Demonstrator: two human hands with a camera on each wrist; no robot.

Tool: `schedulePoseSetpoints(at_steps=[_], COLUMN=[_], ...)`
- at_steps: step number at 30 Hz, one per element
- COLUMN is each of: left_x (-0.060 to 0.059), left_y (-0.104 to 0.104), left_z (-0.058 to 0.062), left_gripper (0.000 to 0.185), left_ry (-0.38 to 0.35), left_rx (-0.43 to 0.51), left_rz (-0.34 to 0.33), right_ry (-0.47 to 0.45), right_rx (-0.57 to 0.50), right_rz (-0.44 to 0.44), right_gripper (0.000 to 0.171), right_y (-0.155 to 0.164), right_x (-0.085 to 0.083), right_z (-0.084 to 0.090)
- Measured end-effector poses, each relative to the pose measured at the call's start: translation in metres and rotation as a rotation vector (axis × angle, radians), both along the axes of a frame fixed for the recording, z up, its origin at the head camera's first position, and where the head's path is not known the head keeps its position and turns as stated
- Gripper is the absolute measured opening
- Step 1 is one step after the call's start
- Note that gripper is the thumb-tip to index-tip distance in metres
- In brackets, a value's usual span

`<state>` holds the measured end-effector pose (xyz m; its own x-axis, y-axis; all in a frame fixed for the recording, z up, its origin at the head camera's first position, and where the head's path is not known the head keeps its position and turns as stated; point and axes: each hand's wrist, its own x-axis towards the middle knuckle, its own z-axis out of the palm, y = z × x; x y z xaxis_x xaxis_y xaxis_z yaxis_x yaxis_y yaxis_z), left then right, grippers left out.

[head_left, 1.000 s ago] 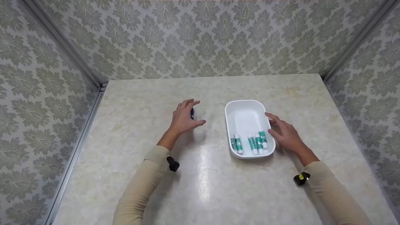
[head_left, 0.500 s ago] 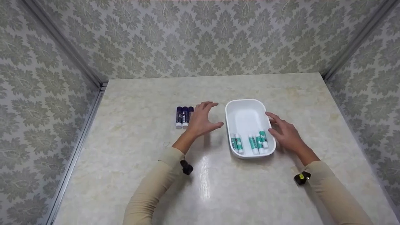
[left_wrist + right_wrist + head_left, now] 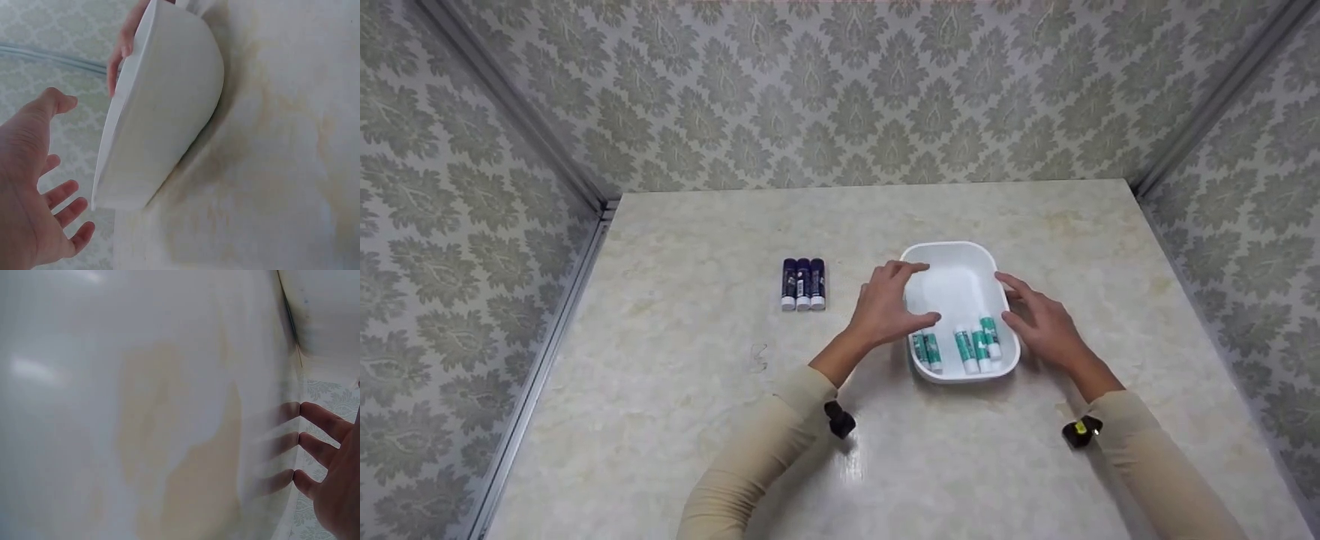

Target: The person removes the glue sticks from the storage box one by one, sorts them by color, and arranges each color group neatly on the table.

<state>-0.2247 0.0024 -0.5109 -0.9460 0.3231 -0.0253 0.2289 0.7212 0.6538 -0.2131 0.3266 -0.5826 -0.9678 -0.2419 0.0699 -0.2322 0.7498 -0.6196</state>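
Now the left hand [image 3: 889,307], fingers spread, has crossed from the three blue sticks [image 3: 803,284] to the tray [image 3: 952,259] at mid-surface, opposite the spread right hand [image 3: 1046,322], bracketing it for a two-handed grasp.

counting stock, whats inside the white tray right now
Inside the white tray: five green-and-white glue sticks at its near end. The left hand covers the near-left corner, so more could lie there.
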Motion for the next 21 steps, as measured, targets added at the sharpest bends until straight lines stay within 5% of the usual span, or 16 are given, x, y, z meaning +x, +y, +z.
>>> schedulePoseSetpoints(at_steps=[10,21], left_x=[0.008,0.009], left_y=[0.025,0.050], left_z=[0.010,0.020], left_gripper=[0.084,0.093], left_ry=[-0.037,-0.232], left_rx=[-0.032,-0.008], left_rz=[-0.080,-0.203], right_ry=[-0.001,0.000], right_rx=[0.010,0.029], right_rz=[-0.002,0.005], right_gripper=[0.066,0.066], right_y=[-0.001,0.001], right_x=[-0.003,-0.001], right_z=[0.002,0.001])
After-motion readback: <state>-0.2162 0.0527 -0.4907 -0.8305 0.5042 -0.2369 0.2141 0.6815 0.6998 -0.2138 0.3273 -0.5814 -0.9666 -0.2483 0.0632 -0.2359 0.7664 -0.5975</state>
